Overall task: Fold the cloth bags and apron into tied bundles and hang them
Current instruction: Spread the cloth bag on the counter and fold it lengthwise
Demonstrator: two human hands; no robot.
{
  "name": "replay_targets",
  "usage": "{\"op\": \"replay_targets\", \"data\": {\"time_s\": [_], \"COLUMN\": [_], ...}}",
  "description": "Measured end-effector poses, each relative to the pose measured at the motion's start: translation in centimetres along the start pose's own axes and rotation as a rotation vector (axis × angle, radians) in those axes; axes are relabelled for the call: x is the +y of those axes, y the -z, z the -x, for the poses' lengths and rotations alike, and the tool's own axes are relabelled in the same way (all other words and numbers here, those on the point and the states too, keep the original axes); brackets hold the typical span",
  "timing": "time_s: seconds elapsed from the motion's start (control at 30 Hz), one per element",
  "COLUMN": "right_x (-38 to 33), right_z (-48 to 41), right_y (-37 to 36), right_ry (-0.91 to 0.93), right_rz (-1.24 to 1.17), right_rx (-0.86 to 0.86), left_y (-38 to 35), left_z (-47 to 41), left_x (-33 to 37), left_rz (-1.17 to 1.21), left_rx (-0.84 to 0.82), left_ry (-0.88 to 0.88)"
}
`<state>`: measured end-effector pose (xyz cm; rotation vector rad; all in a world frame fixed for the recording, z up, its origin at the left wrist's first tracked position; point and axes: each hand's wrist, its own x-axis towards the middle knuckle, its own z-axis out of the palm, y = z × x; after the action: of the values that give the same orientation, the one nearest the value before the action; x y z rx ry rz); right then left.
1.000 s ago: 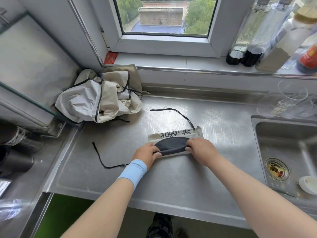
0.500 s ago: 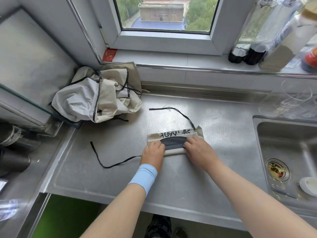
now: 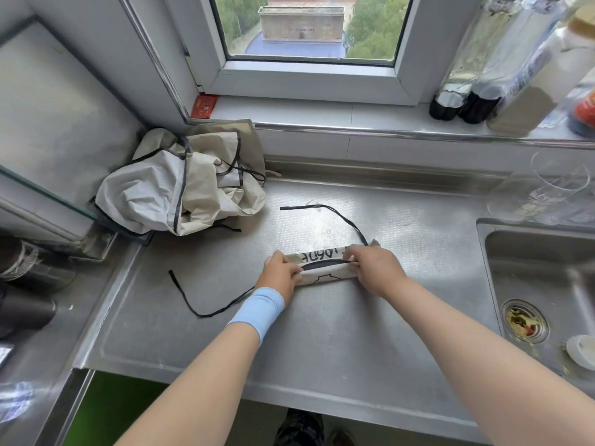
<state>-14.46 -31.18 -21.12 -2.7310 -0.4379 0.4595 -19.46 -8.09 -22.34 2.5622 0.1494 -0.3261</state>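
Fingers of my left hand point(image 3: 278, 274) and right hand point(image 3: 373, 268) curl round the two ends of the rolled cloth bag point(image 3: 325, 271), gripping it where it lies on the steel counter point(image 3: 322, 336), left of the sink point(image 3: 541, 272). Its black ties point(image 3: 201, 314) trail out on both sides. A crumpled cloth pile point(image 3: 151, 194) sits in the far left corner.
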Motion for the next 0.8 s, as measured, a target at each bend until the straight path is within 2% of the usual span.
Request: {"op": "replay_targets", "data": {"time_s": [0.07,0.17,0.3,0.4,0.53,0.67,0.8], "right_x": [-0.2,-1.1,-2.0,-1.2,-0.2,-0.2,0.2], "right_z": [-0.8,-1.4,-1.3,-0.8,-0.3,-0.9,-1.8], "right_y": [0.0,0.1,0.1,0.2,0.1,0.3,1.1], "right_ry": [-0.011,-0.002,0.123,0.189,0.244,0.244,0.182], "right_rz": [0.006,0.114,0.43,0.428,0.426,0.418,0.278], "right_rx": [0.003,-0.003,-0.03,-0.09,-0.116,-0.082,-0.04], "left_y": [0.2,0.5,-0.2,-0.8,-0.5,0.9,1.6], "left_z": [-0.7,-1.0,0.2,1.0,0.7,-0.6,-2.2], "left_x": [0.6,1.8,2.8,1.7,0.1,0.1,-0.7], "left_rz": [-0.061,-0.148,-0.281,-0.339,-0.302,-0.26,-0.199], "left_rx": [-0.052,0.036,0.086,0.071,0.002,-0.057,-0.135], "left_ry": [0.04,0.058,-0.145,-0.273,-0.287,-0.229,-0.164]}}
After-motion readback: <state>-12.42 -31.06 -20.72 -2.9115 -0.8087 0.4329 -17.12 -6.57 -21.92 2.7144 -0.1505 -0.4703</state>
